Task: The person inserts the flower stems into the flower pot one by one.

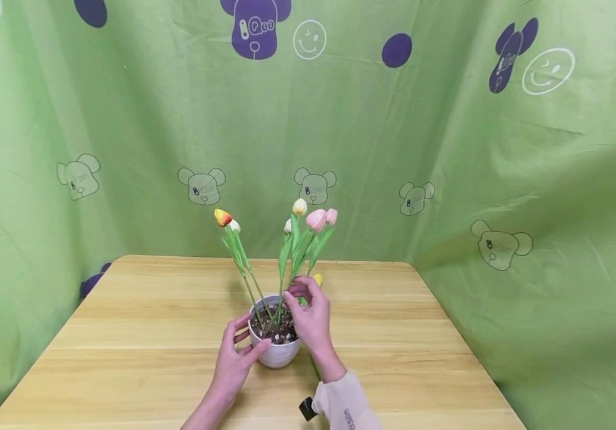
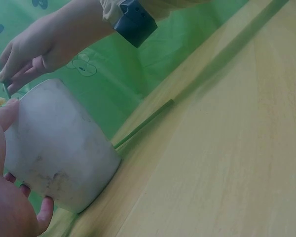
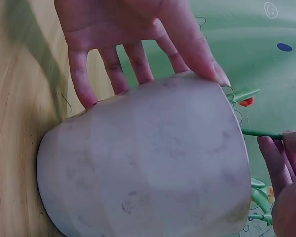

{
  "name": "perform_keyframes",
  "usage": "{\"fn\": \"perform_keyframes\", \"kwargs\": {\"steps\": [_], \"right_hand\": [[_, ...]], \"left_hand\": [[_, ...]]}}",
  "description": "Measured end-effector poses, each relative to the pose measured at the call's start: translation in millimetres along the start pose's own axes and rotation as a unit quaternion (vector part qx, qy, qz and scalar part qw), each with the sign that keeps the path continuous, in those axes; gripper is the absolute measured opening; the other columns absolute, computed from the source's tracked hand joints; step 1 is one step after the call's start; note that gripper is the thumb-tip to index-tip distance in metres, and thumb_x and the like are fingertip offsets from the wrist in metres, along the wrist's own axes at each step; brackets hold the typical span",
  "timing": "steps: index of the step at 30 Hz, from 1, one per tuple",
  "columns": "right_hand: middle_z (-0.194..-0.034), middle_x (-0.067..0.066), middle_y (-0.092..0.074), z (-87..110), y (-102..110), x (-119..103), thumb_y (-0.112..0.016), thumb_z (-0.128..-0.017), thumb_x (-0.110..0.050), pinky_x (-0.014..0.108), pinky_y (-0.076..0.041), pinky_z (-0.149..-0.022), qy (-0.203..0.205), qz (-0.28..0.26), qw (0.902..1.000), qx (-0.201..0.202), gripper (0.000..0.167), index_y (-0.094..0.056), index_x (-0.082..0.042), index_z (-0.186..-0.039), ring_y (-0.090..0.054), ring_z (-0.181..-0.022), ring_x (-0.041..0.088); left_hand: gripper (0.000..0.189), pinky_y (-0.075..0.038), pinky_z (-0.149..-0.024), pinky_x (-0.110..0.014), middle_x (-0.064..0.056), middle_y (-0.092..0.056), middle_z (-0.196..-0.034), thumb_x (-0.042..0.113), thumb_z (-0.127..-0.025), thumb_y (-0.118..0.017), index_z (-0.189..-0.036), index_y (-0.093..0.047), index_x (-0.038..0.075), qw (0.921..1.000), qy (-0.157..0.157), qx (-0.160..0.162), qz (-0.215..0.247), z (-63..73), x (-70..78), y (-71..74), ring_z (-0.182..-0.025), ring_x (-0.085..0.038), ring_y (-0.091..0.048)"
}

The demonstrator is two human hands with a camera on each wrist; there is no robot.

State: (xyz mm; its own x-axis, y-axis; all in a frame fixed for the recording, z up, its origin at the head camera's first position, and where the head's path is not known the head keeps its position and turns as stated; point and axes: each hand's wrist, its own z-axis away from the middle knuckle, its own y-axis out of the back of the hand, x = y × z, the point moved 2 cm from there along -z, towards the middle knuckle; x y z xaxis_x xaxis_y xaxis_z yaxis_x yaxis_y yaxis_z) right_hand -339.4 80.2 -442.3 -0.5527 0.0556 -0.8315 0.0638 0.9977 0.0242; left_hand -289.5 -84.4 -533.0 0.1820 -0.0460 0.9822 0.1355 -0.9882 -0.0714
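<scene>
A whitish flowerpot [image 1: 278,357] filled with dark, pebbly soil [image 1: 281,334] stands upright on the table. My left hand [image 1: 233,358] holds it from the left, thumb at the near rim and fingers spread along the side. At the right of the rim, my right hand [image 1: 312,319] pinches a thin green tulip stem [image 3: 261,133] between thumb and fingers. A red-and-yellow tulip [image 1: 222,217] and a white one lean left in the pot. Cream tulips [image 1: 299,206] and pink tulips [image 1: 316,220] rise at the right; which bloom tops the pinched stem I cannot tell.
A yellow tulip [image 1: 317,279] shows low behind my right hand. One green stem [image 2: 145,123] lies on the wooden table [image 1: 125,346] beside the pot. My right wrist wears a dark strapped device [image 1: 308,408]. Green printed curtains [image 1: 254,131] hang around the table's back and sides.
</scene>
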Motion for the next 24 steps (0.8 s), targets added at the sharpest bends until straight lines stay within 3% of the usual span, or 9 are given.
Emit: {"fn": "perform_keyframes", "kwargs": {"steps": [12,24], "right_hand": [[-0.102,0.020,-0.071,2.6,-5.0,4.6,-0.075,-0.091,0.001,0.032,-0.066,-0.072,0.021,0.034,0.9974,-0.061,0.028,-0.065,-0.002,-0.117,-0.072,-0.090,0.034],[-0.098,0.013,-0.075,2.2,-11.3,1.6,-0.076,-0.090,-0.001,0.024,-0.063,-0.066,0.079,0.127,0.9790,-0.138,0.024,-0.070,-0.004,-0.113,-0.073,-0.087,0.027]], "left_hand": [[0.073,-0.051,-0.106,-0.045,-0.013,-0.049,-0.148,0.016,-0.084,-0.086,-0.148,-0.049,0.015,1.0000,0.001,0.000,0.001,-0.2,0.3,-0.5,-0.130,-0.033,-0.050],[0.072,-0.049,-0.105,-0.045,-0.013,-0.048,-0.149,0.017,-0.086,-0.085,-0.148,-0.050,0.016,1.0000,0.001,-0.001,0.000,0.4,-0.1,0.5,-0.130,-0.033,-0.049]]}}
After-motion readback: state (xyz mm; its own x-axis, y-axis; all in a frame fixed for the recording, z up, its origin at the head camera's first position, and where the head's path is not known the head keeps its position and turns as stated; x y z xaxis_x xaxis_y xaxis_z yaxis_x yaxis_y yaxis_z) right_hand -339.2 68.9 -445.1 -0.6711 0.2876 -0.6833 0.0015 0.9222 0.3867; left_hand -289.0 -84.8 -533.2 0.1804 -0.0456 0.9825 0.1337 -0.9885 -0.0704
